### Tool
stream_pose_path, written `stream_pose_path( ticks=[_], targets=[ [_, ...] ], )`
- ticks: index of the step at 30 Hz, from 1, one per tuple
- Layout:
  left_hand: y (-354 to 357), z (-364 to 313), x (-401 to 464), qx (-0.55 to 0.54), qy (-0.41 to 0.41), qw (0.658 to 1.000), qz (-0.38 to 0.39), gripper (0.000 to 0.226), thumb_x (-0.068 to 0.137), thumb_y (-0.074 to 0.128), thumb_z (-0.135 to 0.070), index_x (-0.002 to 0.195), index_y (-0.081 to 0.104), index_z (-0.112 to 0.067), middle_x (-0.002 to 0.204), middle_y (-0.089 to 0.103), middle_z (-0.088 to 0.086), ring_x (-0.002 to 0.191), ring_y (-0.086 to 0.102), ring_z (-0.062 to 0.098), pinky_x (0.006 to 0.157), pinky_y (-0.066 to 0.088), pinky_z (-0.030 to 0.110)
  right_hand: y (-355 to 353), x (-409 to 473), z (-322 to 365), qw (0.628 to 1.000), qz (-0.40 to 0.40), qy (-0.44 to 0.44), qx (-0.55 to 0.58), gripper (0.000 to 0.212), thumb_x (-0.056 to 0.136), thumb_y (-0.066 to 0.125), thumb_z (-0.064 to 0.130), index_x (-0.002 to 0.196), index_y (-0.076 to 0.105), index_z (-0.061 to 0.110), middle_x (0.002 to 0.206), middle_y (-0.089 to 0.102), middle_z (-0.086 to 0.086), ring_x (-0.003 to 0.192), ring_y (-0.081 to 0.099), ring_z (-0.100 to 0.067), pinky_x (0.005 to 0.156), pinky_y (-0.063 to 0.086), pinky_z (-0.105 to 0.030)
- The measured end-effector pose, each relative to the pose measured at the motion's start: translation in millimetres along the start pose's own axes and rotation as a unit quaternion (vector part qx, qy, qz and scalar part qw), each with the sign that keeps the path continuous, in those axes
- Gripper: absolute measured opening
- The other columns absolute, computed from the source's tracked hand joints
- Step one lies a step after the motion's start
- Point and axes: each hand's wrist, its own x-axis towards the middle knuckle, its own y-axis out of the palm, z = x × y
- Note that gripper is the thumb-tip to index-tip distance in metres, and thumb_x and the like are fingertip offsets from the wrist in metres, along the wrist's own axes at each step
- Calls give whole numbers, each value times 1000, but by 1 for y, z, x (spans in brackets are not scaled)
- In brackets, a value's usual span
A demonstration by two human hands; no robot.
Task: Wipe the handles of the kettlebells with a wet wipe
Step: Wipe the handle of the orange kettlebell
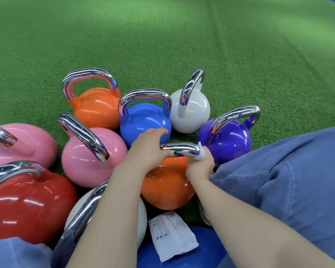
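Several coloured kettlebells with chrome handles stand close together on green turf. The near orange kettlebell [167,188] sits in the middle, between my arms. My left hand [149,149] grips the left end of its chrome handle [182,148]. My right hand [201,167] holds a white wet wipe [200,152] wrapped round the handle's right bend. Behind it stand a blue kettlebell [145,122], a white one [191,111] and a purple one [226,140].
A far orange kettlebell [97,107], two pink ones [91,157], a red one [29,206] and a near white one [141,213] crowd the left. A white wipes packet [172,235] lies on a dark blue kettlebell [182,252]. My blue-trousered knee [288,180] is at right. Open turf [162,35] stretches beyond.
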Motion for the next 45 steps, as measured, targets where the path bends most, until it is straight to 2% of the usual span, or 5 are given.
stream_pose_path(
  ticks=[13, 21, 27, 32, 45],
  targets=[
    [1, 13, -11, 31, -2, 999, -23, 69, 79, 71, -30, 139, 38, -21, 141, 41, 5, 130, 38, 24, 108, 31, 40, 22, 3, -28, 980, 18, 199, 2, 15, 85, 54, 23, 92, 64, 14, 94, 64, -7, 94, 60, -29, 82, 44, -31],
    [-3, 13, -17, 14, 4, 1000, -23, 71, 79, 71, -29, 140, 36, -22, 143, 38, 5, 133, 34, 23, 109, 30, 40, 1, 8, -41, 973, 161, 139, 87, 7, 85, 66, 29, 84, 58, 29, 71, 57, 7, 68, 55, -11, 59, 43, -21],
    [-2, 13, -23, 17, 7, 1000, -17, 73, 79, 71, -30, 141, 35, -22, 144, 37, 5, 133, 33, 23, 110, 29, 39, 17, -11, -36, 974, -47, 216, 51, 77, 52, 82, 51, 110, 47, 16, 108, 58, -9, 97, 60, -32, 80, 52, -44],
    [-1, 14, -24, 30, 3, 999, -16, 73, 79, 71, -30, 142, 34, -22, 144, 38, 4, 133, 34, 22, 109, 29, 37, 21, -20, -26, 974, -56, 216, -45, 67, 76, 71, 42, 126, 47, 5, 133, 47, -14, 124, 43, -34, 101, 37, -44],
    [-5, 13, -22, 6, -2, 1000, -26, 72, 79, 71, -28, 141, 35, -21, 143, 38, 6, 134, 33, 22, 110, 29, 37, -7, 11, -28, 981, 167, 40, 89, 28, 78, 66, 5, 88, 67, 31, 74, 61, 16, 71, 55, -4, 73, 46, -22]
  ],
)
